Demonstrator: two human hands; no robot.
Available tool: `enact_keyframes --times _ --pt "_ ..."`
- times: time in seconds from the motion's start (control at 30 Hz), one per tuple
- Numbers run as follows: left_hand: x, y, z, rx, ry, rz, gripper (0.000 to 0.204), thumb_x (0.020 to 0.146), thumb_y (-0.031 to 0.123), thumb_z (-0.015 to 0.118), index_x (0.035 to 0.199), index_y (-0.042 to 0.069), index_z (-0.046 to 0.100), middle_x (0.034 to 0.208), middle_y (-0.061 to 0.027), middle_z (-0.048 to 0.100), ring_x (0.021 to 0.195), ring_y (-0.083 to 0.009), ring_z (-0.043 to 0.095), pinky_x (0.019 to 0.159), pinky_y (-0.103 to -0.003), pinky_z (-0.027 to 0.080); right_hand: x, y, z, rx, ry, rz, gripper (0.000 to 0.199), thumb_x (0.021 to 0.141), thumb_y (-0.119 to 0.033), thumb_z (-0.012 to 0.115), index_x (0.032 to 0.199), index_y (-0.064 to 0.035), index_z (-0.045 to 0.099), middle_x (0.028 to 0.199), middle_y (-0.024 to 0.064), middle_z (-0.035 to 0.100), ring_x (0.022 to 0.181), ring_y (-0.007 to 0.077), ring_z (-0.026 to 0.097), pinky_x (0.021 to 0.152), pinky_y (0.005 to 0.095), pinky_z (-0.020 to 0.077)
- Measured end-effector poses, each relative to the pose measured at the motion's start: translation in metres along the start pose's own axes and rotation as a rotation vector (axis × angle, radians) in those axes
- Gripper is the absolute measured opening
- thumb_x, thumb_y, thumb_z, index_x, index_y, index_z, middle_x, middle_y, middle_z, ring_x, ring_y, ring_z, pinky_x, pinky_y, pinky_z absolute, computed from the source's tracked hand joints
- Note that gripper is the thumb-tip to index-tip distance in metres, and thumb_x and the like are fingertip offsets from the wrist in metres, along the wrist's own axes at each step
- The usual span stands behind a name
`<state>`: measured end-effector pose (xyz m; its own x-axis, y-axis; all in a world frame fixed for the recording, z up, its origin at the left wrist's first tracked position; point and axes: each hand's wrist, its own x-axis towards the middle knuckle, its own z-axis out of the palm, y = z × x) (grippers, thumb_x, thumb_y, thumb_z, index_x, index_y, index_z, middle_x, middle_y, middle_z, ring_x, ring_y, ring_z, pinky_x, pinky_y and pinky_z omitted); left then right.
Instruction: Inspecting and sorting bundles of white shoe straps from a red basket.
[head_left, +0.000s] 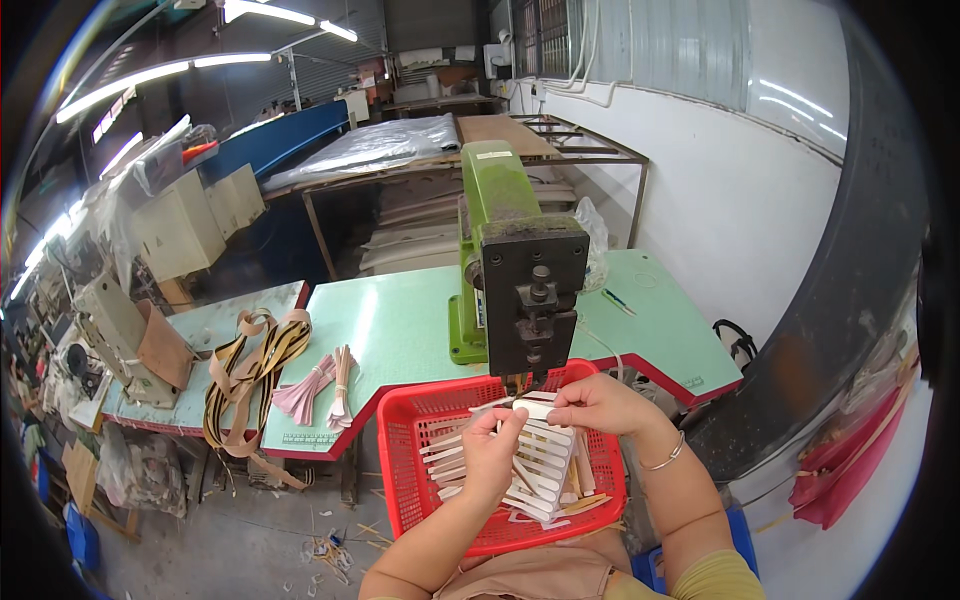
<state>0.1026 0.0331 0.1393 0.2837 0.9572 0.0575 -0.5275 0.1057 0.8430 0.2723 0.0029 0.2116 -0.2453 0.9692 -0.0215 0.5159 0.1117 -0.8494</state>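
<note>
Just below the head of a green press machine (497,185), a white strip-like piece (534,409) is pinched between my two hands. My left hand (490,452) grips its left end between thumb and fingers. At the other end, my right hand (603,404) closes on it with thumb and forefinger; a bracelet circles that wrist. The black front block (536,290) of the machine stands over the piece, and the tool tip is partly hidden. Beneath my hands, a red plastic basket (397,470) contains many white and beige strips (540,458), some lying in a row.
A pale green table (400,315) carries the machine, pink and beige strip bundles (305,388), black-and-tan straps (262,365) and a pen (618,302). Scraps (330,555) litter the floor at left. A dark pillar (800,380) and red cloth (850,460) are at right.
</note>
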Motion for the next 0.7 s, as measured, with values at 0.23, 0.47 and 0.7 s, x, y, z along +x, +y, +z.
enact_keyframes --times 0.23,0.47,0.7 --pt "-0.001 0.004 0.0 -0.023 0.004 -0.043 0.015 0.078 0.012 0.059 0.067 0.006 0.051 0.052 0.0031 0.042 0.043 -0.004 0.032 0.041 -0.019 0.024 0.012 -0.005 -0.013 0.001 -0.078 0.005 0.019 0.077 -0.02 0.06 0.077 -0.0016 0.062 0.066 0.0011 0.058 0.062 0.0063 0.051 0.057 0.0206 0.0403" --pt "0.0 0.001 0.003 -0.072 -0.039 -0.103 0.014 0.077 0.015 0.062 0.068 0.007 0.056 0.055 0.0061 0.044 0.045 -0.0016 0.033 0.041 -0.017 0.023 0.009 -0.003 -0.017 0.028 -0.067 0.01 0.02 0.076 -0.021 0.062 0.075 -0.001 0.062 0.064 0.001 0.057 0.06 0.0062 0.048 0.057 0.0218 0.0388" --pt "0.002 0.001 0.0 -0.103 -0.04 -0.103 0.014 0.077 0.014 0.062 0.068 0.007 0.055 0.054 0.0054 0.043 0.044 -0.002 0.033 0.041 -0.017 0.023 0.011 -0.009 -0.018 0.011 -0.071 0.061 0.021 0.074 -0.021 0.063 0.075 -0.0006 0.062 0.066 0.0008 0.058 0.063 0.0066 0.05 0.06 0.0222 0.0395"
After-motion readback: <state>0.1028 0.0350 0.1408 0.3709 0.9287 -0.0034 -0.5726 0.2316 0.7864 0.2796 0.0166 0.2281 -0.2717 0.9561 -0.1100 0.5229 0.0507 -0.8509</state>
